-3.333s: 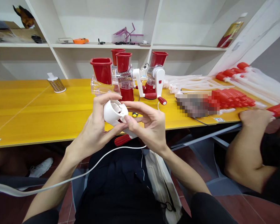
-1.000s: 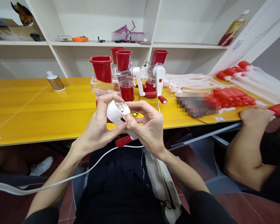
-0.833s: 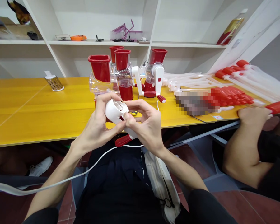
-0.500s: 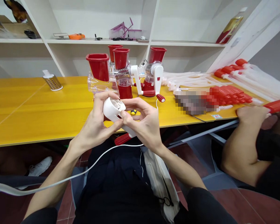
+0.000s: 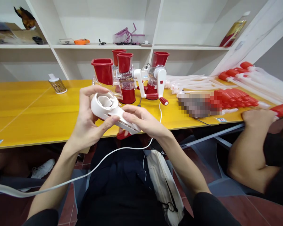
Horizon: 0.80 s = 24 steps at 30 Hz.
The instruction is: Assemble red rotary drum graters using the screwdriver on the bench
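Observation:
A white crank handle (image 5: 118, 114) with a round hollow hub and a red grip (image 5: 123, 135) is held between both my hands over the table's front edge. My left hand (image 5: 89, 116) wraps round the hub, thumb along the arm. My right hand (image 5: 145, 121) pinches the arm further along, near the grip end. The hub's open socket faces up toward me. Just behind stands a red-hoppered rotary grater (image 5: 102, 70) with a clear body, partly hidden by my left hand. More graters, one with a white crank (image 5: 160, 78) fitted, stand beside it.
A metal grating drum (image 5: 58, 85) lies on the yellow table (image 5: 25, 116) at left. Clear tubes (image 5: 191, 81) and red parts (image 5: 235, 97) fill the right side, near another person's hand (image 5: 258, 121). A white cable (image 5: 103, 157) crosses before me.
The crank handle has been turned in my hands, so the hub's round socket now shows. My left hand has shifted slightly left, and my right hand now grips further along the arm.

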Motion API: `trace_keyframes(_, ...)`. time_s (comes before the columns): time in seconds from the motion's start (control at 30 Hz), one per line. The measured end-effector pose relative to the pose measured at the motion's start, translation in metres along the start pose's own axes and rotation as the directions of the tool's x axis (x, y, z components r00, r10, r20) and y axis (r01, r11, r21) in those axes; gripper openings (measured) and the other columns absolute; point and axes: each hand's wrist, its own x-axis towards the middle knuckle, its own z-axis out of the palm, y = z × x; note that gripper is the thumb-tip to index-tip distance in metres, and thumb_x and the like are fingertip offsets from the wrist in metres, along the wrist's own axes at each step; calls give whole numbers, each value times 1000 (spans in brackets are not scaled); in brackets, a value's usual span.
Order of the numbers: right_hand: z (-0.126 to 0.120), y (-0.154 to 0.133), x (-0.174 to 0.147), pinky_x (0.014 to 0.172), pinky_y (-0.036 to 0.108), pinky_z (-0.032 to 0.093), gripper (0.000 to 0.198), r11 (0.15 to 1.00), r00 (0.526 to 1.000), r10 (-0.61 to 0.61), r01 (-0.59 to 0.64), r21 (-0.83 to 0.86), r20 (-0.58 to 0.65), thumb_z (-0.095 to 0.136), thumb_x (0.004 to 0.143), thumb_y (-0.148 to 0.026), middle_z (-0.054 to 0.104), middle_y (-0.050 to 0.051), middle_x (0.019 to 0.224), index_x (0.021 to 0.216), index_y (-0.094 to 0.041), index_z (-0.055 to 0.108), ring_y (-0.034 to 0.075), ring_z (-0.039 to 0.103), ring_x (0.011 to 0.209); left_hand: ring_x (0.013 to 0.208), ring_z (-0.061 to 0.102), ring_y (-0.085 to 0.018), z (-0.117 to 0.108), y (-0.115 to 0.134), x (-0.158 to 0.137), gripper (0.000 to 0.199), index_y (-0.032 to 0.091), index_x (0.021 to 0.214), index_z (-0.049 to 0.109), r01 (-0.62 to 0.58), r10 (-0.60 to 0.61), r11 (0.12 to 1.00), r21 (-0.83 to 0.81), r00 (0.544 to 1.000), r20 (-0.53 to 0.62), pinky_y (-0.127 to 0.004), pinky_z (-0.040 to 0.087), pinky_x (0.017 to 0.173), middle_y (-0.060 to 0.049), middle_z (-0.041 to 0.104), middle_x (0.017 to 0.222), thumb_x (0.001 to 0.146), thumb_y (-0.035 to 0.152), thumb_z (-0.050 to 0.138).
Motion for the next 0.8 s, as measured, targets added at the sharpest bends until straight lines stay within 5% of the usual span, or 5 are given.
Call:
trace_keyframes(0.13, -1, 11, 6, 44, 13, 45, 60, 978, 961, 74, -121, 167, 266, 61, 89, -71, 65, -3, 70, 103, -14, 50, 3, 59, 48, 109, 72, -21, -1, -5, 4, 53, 28, 139, 51, -8, 16, 995, -97, 996, 91, -35, 65, 85, -5, 68, 119, 94, 40, 78)
trace_keyframes(0.27, 10, 14, 5, 44, 10, 44, 56, 986, 995, -61, 48, 159, 79, 67, 87, -67, 61, -5, 73, 97, -15, 47, 0, 55, 48, 122, 71, -25, 8, -5, 5, 62, 29, 143, 49, 25, -22, 985, -173, 1000, 18, -41, 64, 100, -5, 72, 127, 91, 38, 82)
trace_keyframes(0.37, 15, 14, 3, 44, 11, 47, 55, 994, 995, -93, 94, 60, -28, 69, 86, -65, 61, -5, 75, 102, -16, 49, 1, 58, 51, 117, 75, -28, 15, -2, 3, 57, 28, 140, 49, 119, -119, 973, -199, 993, 9, -44, 66, 93, -7, 76, 123, 93, 40, 79)
trace_keyframes(0.5, 12, 16, 3, 50, 12, 52, 55, 991, 992, -125, 125, -49, -2, 67, 90, -61, 65, -2, 81, 116, -14, 52, 1, 59, 56, 111, 77, -30, 18, 1, 1, 45, 27, 126, 53, 155, -159, 974, -166, 987, -10, -42, 67, 75, -9, 79, 117, 94, 48, 76)
trace_keyframes(0.8, 9, 18, 1, 53, 13, 49, 59, 957, 983, -181, 172, -234, -19, 61, 93, -62, 64, -4, 70, 126, -13, 56, 1, 58, 51, 110, 78, -31, 16, 4, 1, 45, 27, 125, 54, 110, -113, 986, -124, 993, -18, -47, 66, 84, -9, 80, 113, 93, 50, 77)
